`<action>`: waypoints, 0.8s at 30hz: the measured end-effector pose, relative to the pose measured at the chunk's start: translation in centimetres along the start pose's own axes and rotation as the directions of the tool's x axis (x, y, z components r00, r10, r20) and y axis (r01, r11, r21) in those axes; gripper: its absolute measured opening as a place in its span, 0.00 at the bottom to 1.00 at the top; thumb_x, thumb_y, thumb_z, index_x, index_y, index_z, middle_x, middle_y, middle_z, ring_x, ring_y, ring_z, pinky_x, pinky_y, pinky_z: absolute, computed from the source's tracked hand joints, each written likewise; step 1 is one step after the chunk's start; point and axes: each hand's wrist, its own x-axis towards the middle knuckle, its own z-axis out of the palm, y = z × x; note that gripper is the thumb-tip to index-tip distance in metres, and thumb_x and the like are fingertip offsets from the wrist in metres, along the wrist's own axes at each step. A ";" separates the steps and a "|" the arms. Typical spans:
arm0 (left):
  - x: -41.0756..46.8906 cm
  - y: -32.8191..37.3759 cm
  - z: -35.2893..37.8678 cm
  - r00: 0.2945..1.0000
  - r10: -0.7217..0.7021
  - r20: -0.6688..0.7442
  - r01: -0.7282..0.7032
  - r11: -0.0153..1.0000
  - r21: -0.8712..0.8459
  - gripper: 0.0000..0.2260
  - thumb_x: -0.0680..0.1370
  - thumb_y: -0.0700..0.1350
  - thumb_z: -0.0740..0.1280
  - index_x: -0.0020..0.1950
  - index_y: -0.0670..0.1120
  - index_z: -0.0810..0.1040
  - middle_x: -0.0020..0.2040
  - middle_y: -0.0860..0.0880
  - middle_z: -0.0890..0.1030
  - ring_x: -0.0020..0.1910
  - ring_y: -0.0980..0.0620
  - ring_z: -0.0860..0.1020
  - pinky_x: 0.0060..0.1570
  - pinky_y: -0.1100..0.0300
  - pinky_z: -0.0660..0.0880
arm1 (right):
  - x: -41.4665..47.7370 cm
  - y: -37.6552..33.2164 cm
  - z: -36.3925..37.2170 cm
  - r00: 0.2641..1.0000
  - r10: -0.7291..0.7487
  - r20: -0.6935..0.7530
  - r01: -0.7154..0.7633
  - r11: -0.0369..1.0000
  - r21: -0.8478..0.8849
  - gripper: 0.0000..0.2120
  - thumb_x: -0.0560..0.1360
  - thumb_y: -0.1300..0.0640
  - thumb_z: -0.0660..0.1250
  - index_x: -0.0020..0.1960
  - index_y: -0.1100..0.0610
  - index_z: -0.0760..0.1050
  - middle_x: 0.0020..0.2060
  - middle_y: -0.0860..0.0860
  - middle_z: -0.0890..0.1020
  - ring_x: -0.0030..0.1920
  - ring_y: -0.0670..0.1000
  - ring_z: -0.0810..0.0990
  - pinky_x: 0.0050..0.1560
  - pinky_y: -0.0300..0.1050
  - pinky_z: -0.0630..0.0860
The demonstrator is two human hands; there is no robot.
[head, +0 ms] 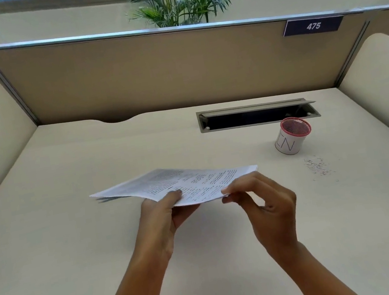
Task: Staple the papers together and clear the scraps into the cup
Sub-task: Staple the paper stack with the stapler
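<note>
Papers (181,184): a thin stack of printed sheets, held just above the worktop (75,244), centre, near edge toward the person.

Left hand (166,214) grips the near edge, thumb on top and the rest beneath. Right hand (267,202): its fingers (228,189) pinch the near right corner. Both hands are closed on the stack.

Progress: no stapler in view. Cannot tell whether a staple is in that corner, as the pinch covers it. The sheets lie roughly squared, with the far left corner fanning slightly.

Scraps (319,167): fine specks scattered on the worktop, right of the papers and well apart from them. Not yet cleared.

Cup (292,136): pink mesh with a white paper wrap, standing mouth up just behind the scraps and near them. Contents not visible.

So the clearing step is wholly left, and the stapling is unconfirmed.

Room and edges: broad open surface in front of and to the left of the hands. An open cable hatch (257,113) is sunk into the worktop directly behind the cup. My judgement is that scraps swept too far back could drop in. A padded partition closes the back and raised side panels close both flanks.
</note>
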 end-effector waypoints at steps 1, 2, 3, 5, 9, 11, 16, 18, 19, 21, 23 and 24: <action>0.0 0.1 0.1 1.000 0.016 -0.015 -0.016 1.000 -0.001 0.09 0.79 0.35 0.61 0.59 0.38 0.73 0.51 0.41 0.82 0.43 0.49 0.85 0.36 0.59 0.81 | 0.2 -0.2 0.1 0.999 0.044 0.014 -0.044 0.999 0.023 0.06 0.66 0.71 0.73 0.37 0.62 0.81 0.33 0.51 0.82 0.38 0.48 0.81 0.42 0.35 0.75; 0.0 0.0 0.3 0.998 0.045 -0.048 -0.045 0.999 0.011 0.13 0.80 0.39 0.63 0.64 0.40 0.68 0.57 0.40 0.79 0.47 0.47 0.84 0.39 0.56 0.82 | 0.4 -0.4 0.2 0.996 0.091 0.026 -0.092 0.995 0.044 0.07 0.65 0.71 0.73 0.37 0.61 0.80 0.33 0.50 0.82 0.37 0.47 0.81 0.42 0.35 0.74; -0.2 -0.2 0.4 0.993 0.087 -0.086 -0.083 0.995 0.049 0.18 0.80 0.44 0.64 0.67 0.45 0.63 0.63 0.42 0.74 0.53 0.47 0.82 0.44 0.52 0.82 | 0.6 -0.6 0.4 0.989 0.145 0.035 -0.147 0.987 0.067 0.08 0.65 0.70 0.73 0.37 0.59 0.80 0.33 0.49 0.82 0.37 0.48 0.81 0.42 0.36 0.75; -0.8 -0.7 0.9 0.968 0.248 -0.038 -0.234 0.949 0.209 0.24 0.78 0.52 0.65 0.69 0.59 0.56 0.71 0.55 0.64 0.62 0.54 0.75 0.55 0.50 0.78 | 0.9 -1.0 0.6 0.957 0.285 0.045 -0.289 0.947 0.140 0.09 0.66 0.71 0.72 0.36 0.57 0.80 0.32 0.48 0.82 0.37 0.50 0.81 0.42 0.39 0.76; -1.4 -1.6 1.6 0.863 0.433 0.259 -0.504 0.722 0.473 0.21 0.72 0.63 0.61 0.65 0.65 0.66 0.74 0.63 0.56 0.68 0.62 0.67 0.51 0.67 0.76 | 1.7 -1.2 1.2 0.859 0.505 0.088 -0.509 0.820 0.263 0.11 0.69 0.69 0.70 0.37 0.53 0.81 0.33 0.48 0.83 0.38 0.49 0.81 0.44 0.42 0.76; -1.0 -1.5 1.3 0.824 0.481 0.300 -0.561 0.619 0.549 0.14 0.70 0.64 0.61 0.55 0.66 0.71 0.77 0.66 0.46 0.74 0.64 0.58 0.57 0.71 0.69 | 1.9 -1.3 1.3 0.831 0.545 0.114 -0.552 0.778 0.301 0.12 0.71 0.69 0.69 0.38 0.53 0.82 0.34 0.48 0.83 0.38 0.48 0.80 0.43 0.40 0.77; -0.3 0.0 0.7 0.784 0.553 0.282 -0.589 0.520 0.618 0.04 0.70 0.62 0.64 0.45 0.68 0.73 0.77 0.67 0.45 0.78 0.51 0.52 0.69 0.37 0.64 | 2.1 -1.8 1.1 0.723 0.659 0.207 -0.677 0.619 0.398 0.04 0.72 0.65 0.68 0.44 0.59 0.81 0.37 0.50 0.84 0.40 0.46 0.82 0.42 0.37 0.79; -0.4 0.5 0.9 0.790 0.554 0.264 -0.579 0.529 0.620 0.04 0.70 0.62 0.64 0.43 0.68 0.73 0.77 0.66 0.47 0.78 0.51 0.52 0.67 0.36 0.66 | 2.1 -1.9 1.0 0.710 0.672 0.212 -0.691 0.605 0.395 0.04 0.70 0.63 0.69 0.44 0.59 0.82 0.39 0.51 0.85 0.41 0.47 0.82 0.43 0.37 0.79; -0.4 0.7 1.0 0.792 0.553 0.256 -0.575 0.539 0.616 0.03 0.70 0.61 0.65 0.43 0.67 0.73 0.77 0.66 0.48 0.78 0.51 0.52 0.68 0.37 0.66 | 2.2 -2.0 1.0 0.712 0.673 0.201 -0.688 0.610 0.394 0.06 0.68 0.62 0.70 0.45 0.59 0.82 0.40 0.52 0.85 0.41 0.47 0.83 0.43 0.37 0.79; -0.6 0.8 1.2 0.796 0.556 0.239 -0.568 0.553 0.610 0.02 0.71 0.58 0.66 0.42 0.63 0.74 0.77 0.65 0.49 0.78 0.53 0.52 0.71 0.41 0.64 | 2.5 -2.2 0.8 0.727 0.664 0.176 -0.671 0.633 0.385 0.08 0.66 0.59 0.70 0.45 0.60 0.82 0.40 0.53 0.86 0.41 0.47 0.83 0.43 0.37 0.79; -0.6 0.9 1.4 0.797 0.558 0.230 -0.564 0.552 0.614 0.06 0.72 0.56 0.68 0.40 0.58 0.74 0.77 0.65 0.50 0.78 0.53 0.52 0.72 0.44 0.63 | 2.8 -2.2 0.6 0.751 0.638 0.170 -0.651 0.670 0.357 0.04 0.69 0.60 0.70 0.43 0.58 0.81 0.39 0.51 0.85 0.40 0.46 0.82 0.41 0.36 0.78; -0.6 0.9 1.4 0.800 0.557 0.223 -0.558 0.554 0.617 0.06 0.73 0.56 0.68 0.40 0.57 0.73 0.77 0.64 0.51 0.78 0.53 0.52 0.72 0.43 0.62 | 2.9 -2.3 0.6 0.758 0.628 0.174 -0.645 0.684 0.340 0.03 0.70 0.61 0.69 0.43 0.57 0.81 0.38 0.50 0.85 0.39 0.45 0.81 0.40 0.35 0.78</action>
